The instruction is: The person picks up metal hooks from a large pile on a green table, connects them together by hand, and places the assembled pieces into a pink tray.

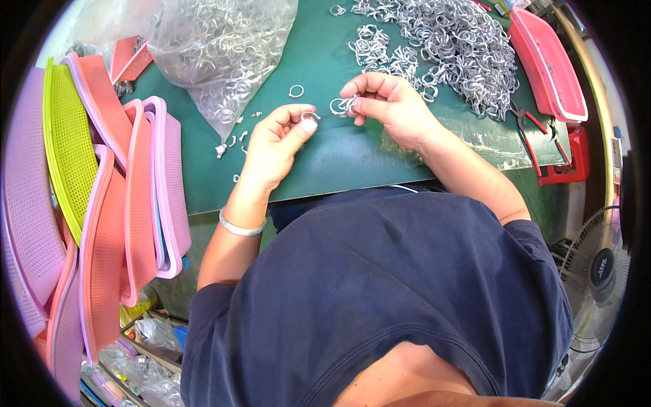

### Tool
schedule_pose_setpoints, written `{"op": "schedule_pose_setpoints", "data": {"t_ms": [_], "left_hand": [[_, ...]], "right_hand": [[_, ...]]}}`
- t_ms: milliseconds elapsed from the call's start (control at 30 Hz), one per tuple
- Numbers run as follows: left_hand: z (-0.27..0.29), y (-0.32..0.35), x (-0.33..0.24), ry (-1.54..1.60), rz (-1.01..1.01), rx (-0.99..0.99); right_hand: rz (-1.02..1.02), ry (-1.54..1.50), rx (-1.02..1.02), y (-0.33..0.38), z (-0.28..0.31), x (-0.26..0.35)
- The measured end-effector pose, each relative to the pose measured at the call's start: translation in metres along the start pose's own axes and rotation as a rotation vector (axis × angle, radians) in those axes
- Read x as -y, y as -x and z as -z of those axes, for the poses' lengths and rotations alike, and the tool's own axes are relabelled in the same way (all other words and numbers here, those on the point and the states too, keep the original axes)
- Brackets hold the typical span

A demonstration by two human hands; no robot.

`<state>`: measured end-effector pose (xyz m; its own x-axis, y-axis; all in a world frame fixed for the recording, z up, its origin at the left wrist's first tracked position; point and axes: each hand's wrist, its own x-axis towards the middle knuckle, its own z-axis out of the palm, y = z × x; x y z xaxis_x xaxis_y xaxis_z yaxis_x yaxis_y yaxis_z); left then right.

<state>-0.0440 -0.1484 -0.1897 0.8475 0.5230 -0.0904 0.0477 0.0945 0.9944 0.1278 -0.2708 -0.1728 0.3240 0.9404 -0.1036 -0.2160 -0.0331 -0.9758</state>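
Note:
Between the thumb and fingers of my left hand (277,139) is a small silver metal ring (310,116). Close by on its right, my right hand (388,107) pinches a few similar silver rings (344,106) together. Both hands are held over the green tabletop (325,159), a small gap apart. A single loose ring (296,91) lies just beyond them. Several small metal scraps (222,150) are scattered to the left of my left hand. Past my right hand spreads a large heap of silver rings (461,51).
A clear plastic bag (224,57) full of rings stands at the far left. Stacked plastic baskets (64,149) crowd the left edge. On the right are a pink basket (542,64), red-handled pliers (522,125), a red stool (576,157) and a fan (600,271).

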Motion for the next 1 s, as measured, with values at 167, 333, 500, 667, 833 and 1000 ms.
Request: {"op": "schedule_pose_setpoints", "data": {"t_ms": [167,333,500,667,833,1000], "left_hand": [[0.008,-0.007,-0.001,0.82,0.147,0.27],[0.002,-0.011,-0.004,0.913,0.161,0.239],[-0.022,-0.016,-0.017,0.965,0.287,0.236],[-0.022,-0.014,-0.019,0.877,0.419,0.036],[-0.009,-0.023,-0.081,0.625,0.218,-0.073],[0.004,-0.044,-0.191,0.123,-0.635,-0.297]], "right_hand": [[0.074,-0.077,0.017,0.002,0.0,0.01],[0.146,0.021,0.039,0.01,0.0,0.026],[0.605,0.512,0.168,0.01,-0.007,0.029],[0.749,0.802,0.232,0.008,0.014,0.033],[0.629,1.279,0.001,-0.008,0.056,0.044],[0.64,1.514,0.11,-0.009,0.07,0.036]]}}
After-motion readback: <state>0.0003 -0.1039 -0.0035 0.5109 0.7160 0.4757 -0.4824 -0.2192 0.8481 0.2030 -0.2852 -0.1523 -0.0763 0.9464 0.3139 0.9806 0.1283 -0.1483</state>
